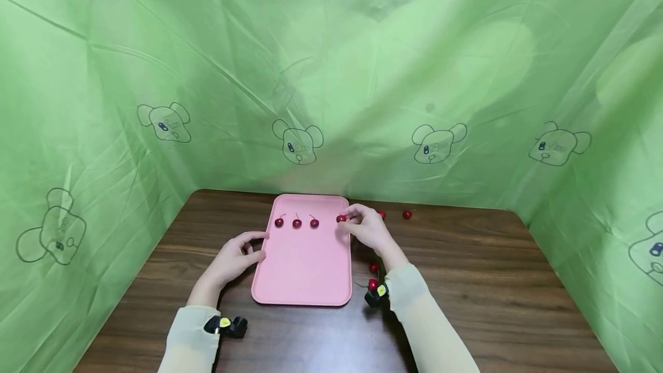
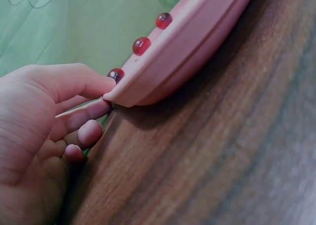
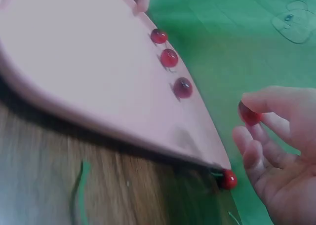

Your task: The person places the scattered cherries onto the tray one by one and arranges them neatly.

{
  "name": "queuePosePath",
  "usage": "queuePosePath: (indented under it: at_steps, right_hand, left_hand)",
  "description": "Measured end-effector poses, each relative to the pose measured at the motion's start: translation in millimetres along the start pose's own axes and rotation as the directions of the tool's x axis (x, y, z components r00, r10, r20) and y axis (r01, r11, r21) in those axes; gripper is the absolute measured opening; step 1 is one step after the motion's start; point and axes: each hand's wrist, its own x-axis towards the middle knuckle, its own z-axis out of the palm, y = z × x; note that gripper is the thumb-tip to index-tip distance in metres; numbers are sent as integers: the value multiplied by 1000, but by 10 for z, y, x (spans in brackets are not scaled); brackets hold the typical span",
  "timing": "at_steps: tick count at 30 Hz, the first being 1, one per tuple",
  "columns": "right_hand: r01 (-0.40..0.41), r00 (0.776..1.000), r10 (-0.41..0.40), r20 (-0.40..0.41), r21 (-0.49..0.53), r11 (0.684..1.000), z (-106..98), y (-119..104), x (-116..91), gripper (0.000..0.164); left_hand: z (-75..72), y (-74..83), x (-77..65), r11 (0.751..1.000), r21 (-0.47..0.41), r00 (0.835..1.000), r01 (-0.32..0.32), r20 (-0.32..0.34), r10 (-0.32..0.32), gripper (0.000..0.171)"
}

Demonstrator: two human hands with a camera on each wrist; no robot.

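Note:
A pink tray [image 1: 305, 263] lies on the wooden table, with a row of three red cherries on its far part: a left cherry [image 1: 279, 223], a middle cherry [image 1: 297, 224] and a right cherry [image 1: 314, 223]. At the tray's left edge, my left hand [image 1: 228, 262] pinches the rim between thumb and fingers, as the left wrist view shows. My right hand [image 1: 369, 229] holds another cherry [image 3: 250, 113] between thumb and fingertips, above the tray's far right side. That cherry is off the surface, and its stem cannot be made out.
Right of the tray, loose cherries lie on the table: two at the back, including a far one [image 1: 407, 214], and two near my right wrist, including a near one [image 1: 373, 284]. Green printed fabric [image 1: 362, 85] walls the table's back and sides.

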Motion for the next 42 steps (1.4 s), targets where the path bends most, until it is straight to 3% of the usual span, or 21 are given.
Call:
queuePosePath:
  at_steps: [9, 17, 25, 32, 42]
  right_hand:
    - [7, 1000, -7, -4, 6, 1000, 166, -21, 152, 25]
    - [19, 999, -25, -38, -162, 987, 230, 21, 207, 23]
    - [13, 1000, -9, 17, -235, 972, 243, 50, 214, 21]
    - [56, 997, -43, 59, -254, 966, 267, 94, 245, 18]
    - [38, 997, -18, 81, -265, 964, 268, 83, 248, 27]
  left_hand:
    - [8, 21, 9, 1000, -6, 1000, 4, 8, -4, 45]
    - [16, 23, 10, 1000, 0, 1000, 7, 6, -7, 45]
    - [16, 20, 7, 1000, -13, 1000, 7, 5, -7, 44]
    - [-7, 24, 7, 1000, -11, 1000, 16, 8, -16, 44]
    - [-6, 15, 7, 1000, 1, 1000, 4, 1, -4, 43]
